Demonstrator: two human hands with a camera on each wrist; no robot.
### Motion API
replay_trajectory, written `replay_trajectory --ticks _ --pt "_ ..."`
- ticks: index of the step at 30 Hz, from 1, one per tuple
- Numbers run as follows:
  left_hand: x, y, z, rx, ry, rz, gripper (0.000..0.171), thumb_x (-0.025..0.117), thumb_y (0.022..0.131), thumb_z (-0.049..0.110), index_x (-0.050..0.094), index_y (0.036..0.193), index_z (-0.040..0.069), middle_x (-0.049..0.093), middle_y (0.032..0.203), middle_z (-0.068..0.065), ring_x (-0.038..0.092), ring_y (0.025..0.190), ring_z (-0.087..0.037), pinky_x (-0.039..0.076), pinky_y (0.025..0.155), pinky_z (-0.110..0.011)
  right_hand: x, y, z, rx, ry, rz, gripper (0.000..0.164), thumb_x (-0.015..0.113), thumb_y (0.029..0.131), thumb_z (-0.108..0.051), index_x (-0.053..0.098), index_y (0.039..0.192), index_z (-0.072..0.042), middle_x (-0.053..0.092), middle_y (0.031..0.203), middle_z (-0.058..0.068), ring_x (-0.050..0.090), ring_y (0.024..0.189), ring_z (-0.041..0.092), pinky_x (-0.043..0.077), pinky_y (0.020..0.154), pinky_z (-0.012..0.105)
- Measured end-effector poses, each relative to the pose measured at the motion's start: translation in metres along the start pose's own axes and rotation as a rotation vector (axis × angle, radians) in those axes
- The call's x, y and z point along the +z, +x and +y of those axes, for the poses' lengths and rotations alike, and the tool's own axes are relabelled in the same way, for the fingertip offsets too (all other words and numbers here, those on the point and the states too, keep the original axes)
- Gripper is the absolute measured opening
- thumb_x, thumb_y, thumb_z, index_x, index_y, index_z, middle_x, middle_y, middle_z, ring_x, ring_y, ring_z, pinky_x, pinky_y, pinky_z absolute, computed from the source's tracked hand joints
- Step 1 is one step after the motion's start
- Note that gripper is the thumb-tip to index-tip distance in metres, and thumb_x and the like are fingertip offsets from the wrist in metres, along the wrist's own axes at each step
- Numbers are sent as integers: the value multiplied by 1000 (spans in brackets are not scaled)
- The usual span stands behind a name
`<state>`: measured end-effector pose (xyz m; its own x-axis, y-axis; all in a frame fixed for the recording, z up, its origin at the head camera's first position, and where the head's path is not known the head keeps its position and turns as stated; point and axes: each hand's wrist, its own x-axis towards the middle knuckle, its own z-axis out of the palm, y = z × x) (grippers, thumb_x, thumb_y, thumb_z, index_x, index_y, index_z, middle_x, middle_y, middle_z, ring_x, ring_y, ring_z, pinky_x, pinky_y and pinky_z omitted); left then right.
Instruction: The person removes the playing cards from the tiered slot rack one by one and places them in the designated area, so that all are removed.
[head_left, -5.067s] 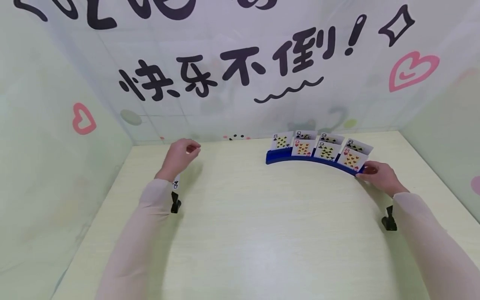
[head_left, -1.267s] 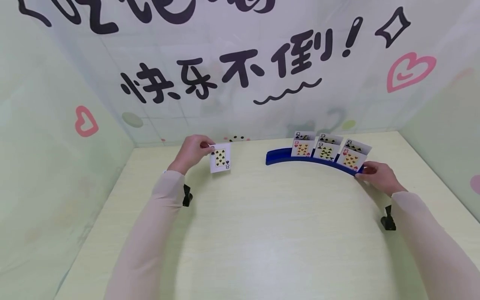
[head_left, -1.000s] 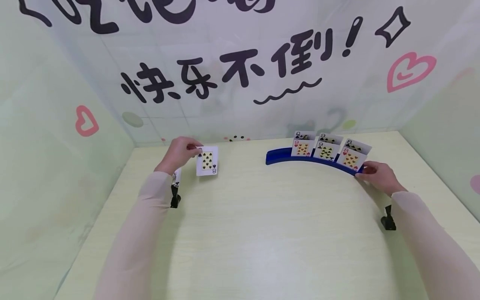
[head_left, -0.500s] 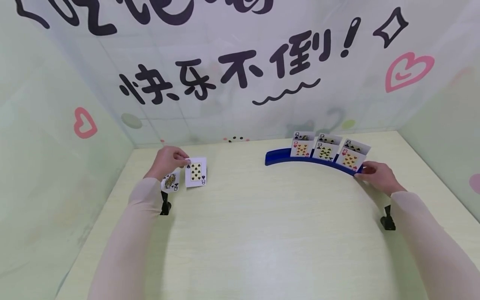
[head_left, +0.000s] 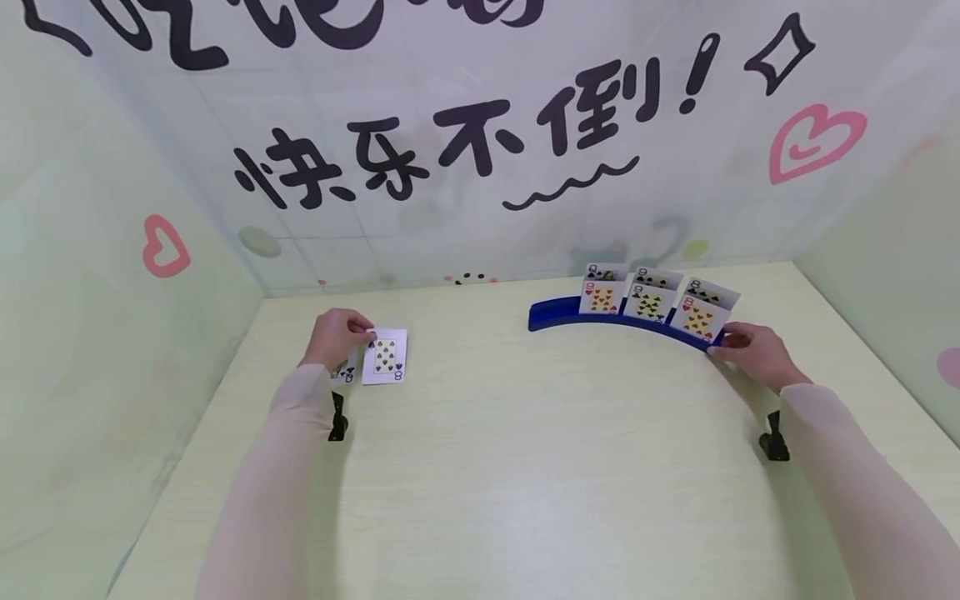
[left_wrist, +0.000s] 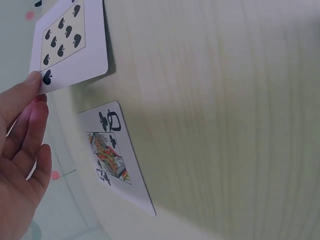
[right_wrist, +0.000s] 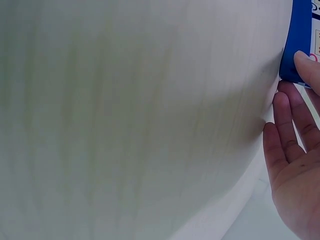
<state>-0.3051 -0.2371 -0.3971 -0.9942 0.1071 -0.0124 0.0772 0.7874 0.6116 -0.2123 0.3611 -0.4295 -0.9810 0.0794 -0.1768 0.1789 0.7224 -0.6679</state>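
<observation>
My left hand (head_left: 335, 337) pinches the upper left corner of an eight of spades playing card (head_left: 386, 358) between thumb and fingers. This card lies face up at table level; in the left wrist view its near edge looks slightly raised. Beside it a queen of clubs card (left_wrist: 112, 150) lies face up on the table, partly covered by the left hand in the head view. On the right, my right hand (head_left: 761, 354) grips the right end of a curved blue card holder (head_left: 555, 314), thumb (right_wrist: 306, 65) on its front. Its leftmost stretch bears no card.
Three pairs of cards stand in the holder: a nine of hearts (head_left: 602, 297) before a queen, a nine of clubs (head_left: 647, 303) before another nine, an eight of hearts (head_left: 697, 320) before a black eight. A printed cloth backdrop (head_left: 450, 233) rises behind the table.
The eight of spades has left the holder's left stretch, pinched by my left hand. It has moved left and down to the table beside the queen. My right hand stays at the holder's end.
</observation>
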Motion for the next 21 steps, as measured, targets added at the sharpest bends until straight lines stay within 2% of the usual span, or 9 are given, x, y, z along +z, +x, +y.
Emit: replay_trajectory --ticks 7,14,21 --pt "11 4 -10 -36 -15 36 18 64 84 4 64 99 -6 61 91 -18 55 82 -26 46 73 -35 1 1 0 -20 4 14 63 60 89 -26 34 130 15 47 116 34 45 104 42 36 91 54" --pt "19 11 -17 -73 -11 35 19 63 85 5 64 101 -5 60 92 -18 55 82 -26 45 73 -34 1 2 1 -9 10 15 63 61 89 -26 35 130 14 48 116 33 45 104 42 36 91 53" --pt "23 15 -22 -83 14 33 21 64 85 6 64 102 -6 61 94 -19 56 83 -27 46 74 -36 1 3 1 -3 15 15 63 61 89 -26 35 130 14 48 116 33 45 103 41 36 92 53"
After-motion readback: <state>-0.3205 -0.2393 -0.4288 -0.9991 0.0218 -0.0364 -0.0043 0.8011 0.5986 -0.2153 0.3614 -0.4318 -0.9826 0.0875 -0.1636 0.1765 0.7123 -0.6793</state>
